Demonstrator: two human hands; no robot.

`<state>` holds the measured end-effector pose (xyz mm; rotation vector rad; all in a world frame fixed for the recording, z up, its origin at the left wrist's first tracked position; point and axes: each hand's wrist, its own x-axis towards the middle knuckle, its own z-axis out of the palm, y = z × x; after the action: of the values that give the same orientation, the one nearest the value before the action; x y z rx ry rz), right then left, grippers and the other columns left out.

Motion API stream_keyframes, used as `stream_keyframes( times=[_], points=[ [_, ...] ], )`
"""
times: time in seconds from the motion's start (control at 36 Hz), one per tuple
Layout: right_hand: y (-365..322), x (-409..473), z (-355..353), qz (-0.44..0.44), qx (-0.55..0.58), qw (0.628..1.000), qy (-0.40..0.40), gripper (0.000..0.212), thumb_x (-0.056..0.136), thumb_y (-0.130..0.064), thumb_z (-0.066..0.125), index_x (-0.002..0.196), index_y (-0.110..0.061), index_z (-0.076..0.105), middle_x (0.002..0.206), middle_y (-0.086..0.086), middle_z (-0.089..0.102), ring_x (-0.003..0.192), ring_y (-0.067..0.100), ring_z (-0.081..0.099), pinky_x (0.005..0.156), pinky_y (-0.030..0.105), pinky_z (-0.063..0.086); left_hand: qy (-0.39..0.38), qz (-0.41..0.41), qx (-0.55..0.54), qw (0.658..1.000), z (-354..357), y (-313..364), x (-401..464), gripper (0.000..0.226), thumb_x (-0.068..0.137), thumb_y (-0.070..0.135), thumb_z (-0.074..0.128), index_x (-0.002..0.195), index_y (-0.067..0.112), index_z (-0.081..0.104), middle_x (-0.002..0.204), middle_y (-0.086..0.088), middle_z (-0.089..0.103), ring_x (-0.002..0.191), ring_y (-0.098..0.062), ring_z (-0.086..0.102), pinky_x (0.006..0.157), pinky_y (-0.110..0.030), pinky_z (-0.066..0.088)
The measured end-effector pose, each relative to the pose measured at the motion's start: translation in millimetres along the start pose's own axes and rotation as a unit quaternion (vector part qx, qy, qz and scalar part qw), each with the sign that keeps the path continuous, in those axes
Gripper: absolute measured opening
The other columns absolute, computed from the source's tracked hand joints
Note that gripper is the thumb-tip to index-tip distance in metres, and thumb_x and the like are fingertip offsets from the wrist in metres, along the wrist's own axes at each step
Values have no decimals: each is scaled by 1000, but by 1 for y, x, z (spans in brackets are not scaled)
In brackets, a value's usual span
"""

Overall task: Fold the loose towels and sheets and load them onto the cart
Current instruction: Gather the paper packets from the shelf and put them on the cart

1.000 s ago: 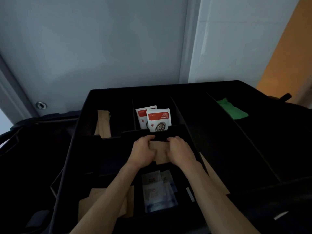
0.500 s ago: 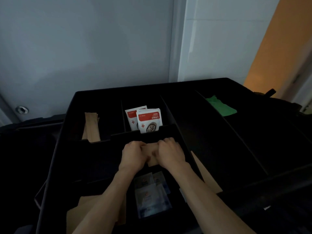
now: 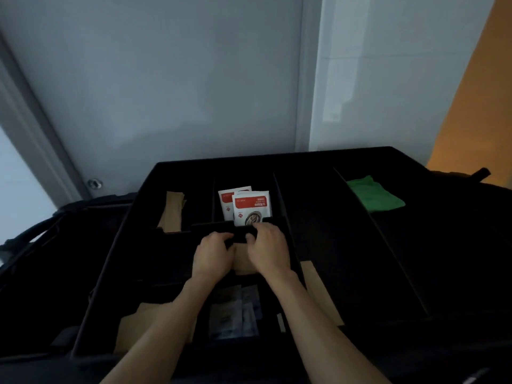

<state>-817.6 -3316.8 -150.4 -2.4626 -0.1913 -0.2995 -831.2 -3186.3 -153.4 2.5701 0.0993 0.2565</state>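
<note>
A black cart top tray (image 3: pixel 277 159) with dividers fills the lower half of the view. My left hand (image 3: pixel 212 257) and my right hand (image 3: pixel 267 249) rest side by side in a middle compartment, both on a small stack of brown paper packets (image 3: pixel 241 260). My fingers curl over the packets' far edge near a black divider. A folded green cloth (image 3: pixel 372 195) lies in the far right compartment, well away from both hands. No towels or sheets show.
Red-and-white sachets (image 3: pixel 246 207) stand just behind my hands. Brown packets sit at the back left (image 3: pixel 171 210), front left (image 3: pixel 133 328) and right of my right wrist (image 3: pixel 318 292). Clear plastic packets (image 3: pixel 235 311) lie between my forearms. A grey wall (image 3: pixel 166 92) rises behind the cart.
My hands have spread slightly apart on the brown packets and my right hand has slid toward the divider. The view has shifted a little.
</note>
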Motion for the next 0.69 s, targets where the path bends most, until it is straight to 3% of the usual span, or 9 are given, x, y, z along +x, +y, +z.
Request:
stream_keyframes(
  times=[0.08, 0.14, 0.19, 0.28, 0.44, 0.69],
  points=[
    [-9, -4, -10, -7, 169, 986, -2, 36, 100, -31, 53, 132, -14, 61, 128, 2, 62, 118, 15, 57, 94, 26, 49, 54, -33, -112, 992, -10, 9, -12, 31, 94, 22, 65, 124, 17, 70, 119, -2, 72, 111, -15, 66, 95, -23, 48],
    [-15, -9, -14, -27, 262, 965, -8, 32, 100, -33, 54, 125, -17, 65, 117, -5, 67, 105, 4, 58, 80, 6, 44, 74, -68, -244, 965, -19, 13, -23, 25, 95, 22, 64, 118, 17, 73, 108, -1, 75, 101, -14, 69, 94, -32, 55],
    [-23, -13, -17, -39, 352, 935, -30, 26, 99, -32, 56, 116, -20, 70, 102, -17, 66, 96, -6, 59, 71, -1, 41, 99, -88, -347, 929, -28, 17, -38, 23, 97, 22, 62, 116, 15, 72, 102, -1, 75, 96, -17, 71, 88, -38, 59],
    [-42, -20, -14, -33, 424, 901, -84, 23, 97, -35, 57, 113, -25, 72, 97, -24, 65, 95, -12, 59, 75, 4, 44, 135, -93, -397, 903, -43, 14, -63, 21, 98, 24, 60, 114, 17, 73, 101, 1, 76, 96, -14, 72, 82, -32, 60],
    [-98, -56, 12, -38, 466, 865, -180, 25, 92, -40, 57, 106, -28, 74, 101, -12, 73, 97, -1, 66, 90, 27, 55, 220, -126, -437, 863, -88, -14, -129, 18, 99, 24, 58, 108, 20, 74, 102, 0, 77, 99, -17, 72, 84, -35, 59],
    [-205, -165, 56, -115, 473, 813, -318, 23, 91, -30, 57, 102, -21, 75, 91, -9, 76, 90, 3, 70, 90, 36, 57, 422, -190, -419, 781, -165, -76, -276, 20, 98, 12, 57, 111, 7, 72, 103, -9, 76, 97, -30, 71, 84, -43, 60]
  ],
)
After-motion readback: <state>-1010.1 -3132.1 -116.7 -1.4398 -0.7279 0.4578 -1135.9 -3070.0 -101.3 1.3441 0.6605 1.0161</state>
